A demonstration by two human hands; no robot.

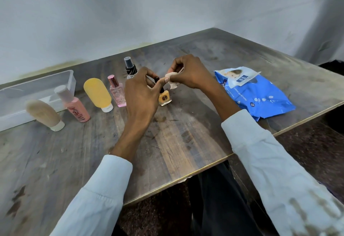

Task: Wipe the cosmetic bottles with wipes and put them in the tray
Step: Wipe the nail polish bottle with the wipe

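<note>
Plain room: worn table, bare wall

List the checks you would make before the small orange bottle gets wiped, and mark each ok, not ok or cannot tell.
1. Left hand has a grip on the orange bottle's cap: ok.
2. Right hand holds a wipe: ok.
3. Bottle upright on the table: ok.
4. Cap tight: cannot tell.
5. Tray within view at the left, open: ok.
6. Wipe pack nearby: ok.

Soft even light over my desk, faint shadows, wide-angle bending at edges, my sleeves blurred
</note>
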